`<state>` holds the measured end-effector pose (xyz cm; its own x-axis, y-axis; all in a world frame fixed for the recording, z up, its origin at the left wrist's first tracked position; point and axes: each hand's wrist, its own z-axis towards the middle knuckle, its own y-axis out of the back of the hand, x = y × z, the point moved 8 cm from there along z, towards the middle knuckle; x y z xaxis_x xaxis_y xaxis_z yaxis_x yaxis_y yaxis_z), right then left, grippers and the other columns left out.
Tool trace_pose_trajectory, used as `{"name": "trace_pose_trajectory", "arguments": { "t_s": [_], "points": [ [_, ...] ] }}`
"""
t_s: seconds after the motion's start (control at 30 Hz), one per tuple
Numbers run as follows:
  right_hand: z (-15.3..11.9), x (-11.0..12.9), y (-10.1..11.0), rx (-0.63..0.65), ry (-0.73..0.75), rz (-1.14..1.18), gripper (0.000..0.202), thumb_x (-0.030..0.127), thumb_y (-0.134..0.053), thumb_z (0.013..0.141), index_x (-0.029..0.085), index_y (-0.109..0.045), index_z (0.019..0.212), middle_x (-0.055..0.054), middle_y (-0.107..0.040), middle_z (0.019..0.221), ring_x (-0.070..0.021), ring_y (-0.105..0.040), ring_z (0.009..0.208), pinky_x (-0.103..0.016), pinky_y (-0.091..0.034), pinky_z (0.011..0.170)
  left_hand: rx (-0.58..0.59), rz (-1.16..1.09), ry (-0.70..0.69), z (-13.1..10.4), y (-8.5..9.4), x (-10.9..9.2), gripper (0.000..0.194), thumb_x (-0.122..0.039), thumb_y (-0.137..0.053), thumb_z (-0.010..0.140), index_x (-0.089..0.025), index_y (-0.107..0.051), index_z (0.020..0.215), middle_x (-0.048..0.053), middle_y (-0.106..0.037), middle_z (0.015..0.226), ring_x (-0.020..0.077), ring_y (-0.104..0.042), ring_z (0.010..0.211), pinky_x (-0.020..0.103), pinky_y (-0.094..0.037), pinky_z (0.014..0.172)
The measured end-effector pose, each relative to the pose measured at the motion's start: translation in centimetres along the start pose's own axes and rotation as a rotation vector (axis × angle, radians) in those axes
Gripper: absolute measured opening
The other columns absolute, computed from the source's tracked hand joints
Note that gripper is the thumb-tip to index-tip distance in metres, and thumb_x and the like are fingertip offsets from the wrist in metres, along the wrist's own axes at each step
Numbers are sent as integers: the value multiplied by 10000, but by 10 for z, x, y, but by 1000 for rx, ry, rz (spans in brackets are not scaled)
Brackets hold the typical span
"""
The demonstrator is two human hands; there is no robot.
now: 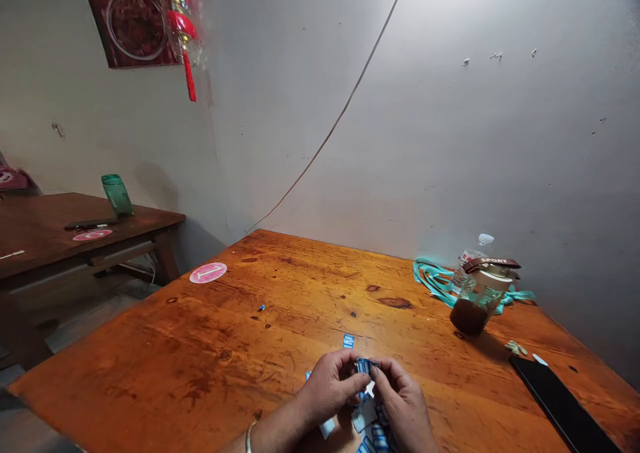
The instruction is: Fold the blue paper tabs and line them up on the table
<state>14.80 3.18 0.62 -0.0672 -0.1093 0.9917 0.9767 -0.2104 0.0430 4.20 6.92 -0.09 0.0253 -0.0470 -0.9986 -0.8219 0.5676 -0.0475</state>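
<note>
My left hand (pixel 334 385), with a bangle at the wrist, and my right hand (pixel 404 400) meet near the bottom centre over the wooden table (pixel 280 366). Between their fingertips they pinch a small blue-and-white piece (pixel 366 366). Under and between the hands lie several more blue-and-white pieces (pixel 364 414), partly hidden by the fingers. One separate blue-and-white piece (pixel 349 340) lies flat just beyond the hands. A tiny blue scrap (pixel 261 307) is farther off to the left.
At the right stand a cup of dark liquid (pixel 473 306) and a plastic bottle (pixel 465 266) beside turquoise straps (pixel 434 281). A black flat object (pixel 560 400) lies at the right edge. A round pink sticker (pixel 208 272) is at the left. Another table (pixel 50 220) holds a green bottle (pixel 117 195).
</note>
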Motion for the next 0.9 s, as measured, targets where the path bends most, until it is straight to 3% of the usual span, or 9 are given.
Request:
{"name": "trace_pose_trajectory", "arguments": {
  "t_s": [0.17, 0.5, 0.63, 0.9],
  "points": [
    [-1, 7, -5, 39, 22, 16, 251, 391, -587, 716, 189, -655, 848, -22, -626, 708, -164, -546, 667, -235, -432, 604, -44, -6, -2, 0, 3, -1, 314, -440, -544, 719, -126, -552, 718, 3, -559, 592, 66, -471, 444, 178, -369, 447],
    [1, -3, -6, 81, -145, 313, 187, 353, -660, 648, 179, -622, 708, 31, -550, 549, -86, -454, 463, -197, -370, 459, 97, -229, 175, -2, -6, 9, 309, -426, -570, 698, -128, -504, 745, 26, -598, 609, 63, -501, 424, 150, -340, 411],
    [0, -1, -9, 111, -136, 264, 185, 363, -640, 674, 186, -625, 725, 23, -571, 578, -89, -472, 473, -194, -366, 456, 101, -322, 250, -3, -7, 12, 438, -558, -480, 715, -134, -500, 825, 56, -617, 680, 85, -545, 467, 170, -376, 442],
    [-2, 1, -20, 189, -118, 319, 199, 356, -606, 718, 181, -612, 813, -4, -594, 698, -127, -543, 609, -232, -435, 574, 131, -367, 249, -3, -9, 8, 380, -489, -539, 703, -117, -508, 774, 40, -591, 639, 63, -511, 446, 155, -349, 430]
  ]
}}
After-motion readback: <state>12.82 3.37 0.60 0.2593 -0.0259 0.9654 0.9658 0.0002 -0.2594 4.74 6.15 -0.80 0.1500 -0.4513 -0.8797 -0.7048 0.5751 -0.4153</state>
